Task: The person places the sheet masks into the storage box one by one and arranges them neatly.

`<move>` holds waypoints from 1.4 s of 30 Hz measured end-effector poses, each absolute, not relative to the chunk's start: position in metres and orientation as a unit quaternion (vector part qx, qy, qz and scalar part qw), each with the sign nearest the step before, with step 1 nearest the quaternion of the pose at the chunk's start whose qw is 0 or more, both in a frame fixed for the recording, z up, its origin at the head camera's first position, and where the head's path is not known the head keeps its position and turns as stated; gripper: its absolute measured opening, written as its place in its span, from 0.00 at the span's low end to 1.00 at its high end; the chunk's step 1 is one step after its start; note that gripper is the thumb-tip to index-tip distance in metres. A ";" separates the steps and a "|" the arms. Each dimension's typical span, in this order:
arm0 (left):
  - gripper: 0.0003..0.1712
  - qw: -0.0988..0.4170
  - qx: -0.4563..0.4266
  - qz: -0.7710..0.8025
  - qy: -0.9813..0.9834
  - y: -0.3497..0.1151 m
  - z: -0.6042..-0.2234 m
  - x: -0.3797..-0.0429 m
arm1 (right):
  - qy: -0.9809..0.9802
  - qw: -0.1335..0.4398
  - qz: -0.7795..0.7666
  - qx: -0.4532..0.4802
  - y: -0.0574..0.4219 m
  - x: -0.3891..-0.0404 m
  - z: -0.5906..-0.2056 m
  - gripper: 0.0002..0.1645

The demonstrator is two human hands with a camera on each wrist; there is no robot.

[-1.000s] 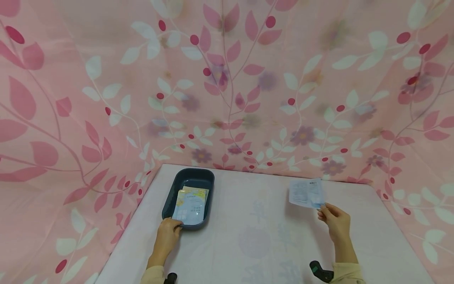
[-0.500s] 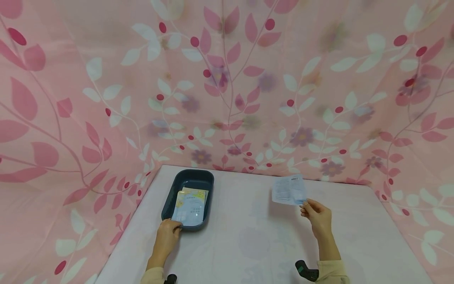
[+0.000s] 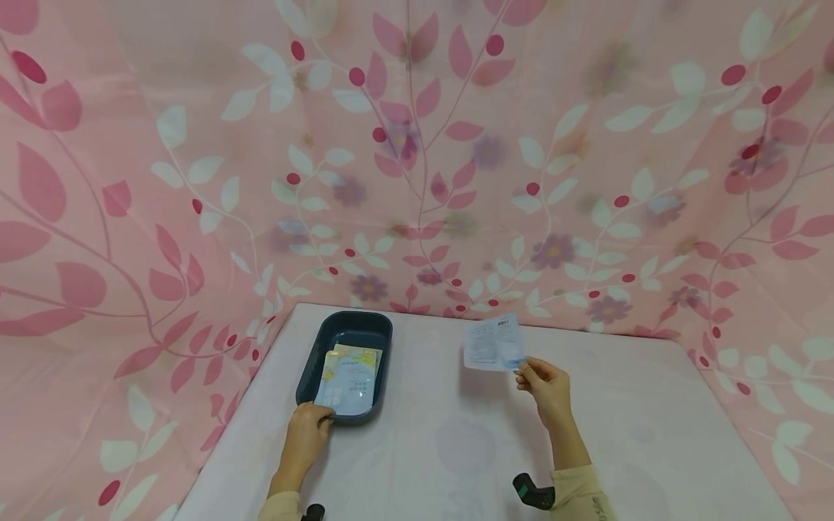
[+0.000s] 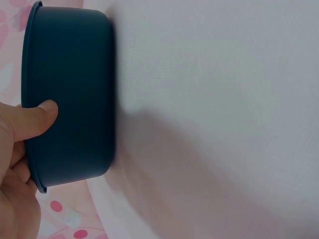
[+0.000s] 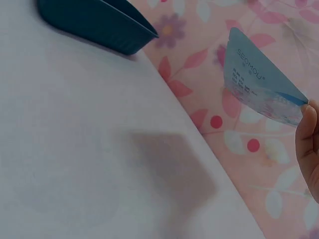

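A deep dark-teal plastic tray (image 3: 358, 318) stands at the left of the table, with several flat packets (image 3: 348, 383) lying in it, the top one light blue and yellow. My left hand (image 3: 306, 430) grips its near rim; in the left wrist view the thumb (image 4: 42, 117) presses the outer wall and the fingers curl over the rim. A flat light-blue sachet (image 3: 493, 344), printed on both sides, hangs above the table. My right hand (image 3: 547, 391) pinches it by one corner, right of the tray and apart from it. The right wrist view shows lettering on the sachet (image 5: 254, 82).
A white cloth covers the table (image 3: 417, 449). Pink floral fabric (image 3: 417, 181) hangs behind and at both sides, meeting the table's far edge. Dark wrist devices (image 3: 534, 492) sit by both sleeves.
My right hand has moved left with the sachet, bringing it closer to the tray. My left hand and the tray have stayed in place.
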State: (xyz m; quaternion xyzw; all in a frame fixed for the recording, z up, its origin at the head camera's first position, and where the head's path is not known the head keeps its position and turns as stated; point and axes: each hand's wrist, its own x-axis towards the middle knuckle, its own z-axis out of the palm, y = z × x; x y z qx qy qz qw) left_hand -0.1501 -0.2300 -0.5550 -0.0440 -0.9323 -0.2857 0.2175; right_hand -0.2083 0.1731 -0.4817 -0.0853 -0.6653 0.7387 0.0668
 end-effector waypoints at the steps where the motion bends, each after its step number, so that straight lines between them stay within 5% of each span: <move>1: 0.09 0.215 -0.042 -0.287 -0.932 -0.230 -0.555 -0.150 | -0.666 0.064 0.739 -0.084 0.170 -0.209 -0.482 0.19; 42: 0.09 0.221 -0.051 -0.283 -0.932 -0.231 -0.555 -0.149 | -0.644 0.010 0.764 0.037 0.053 -0.214 -0.479 0.13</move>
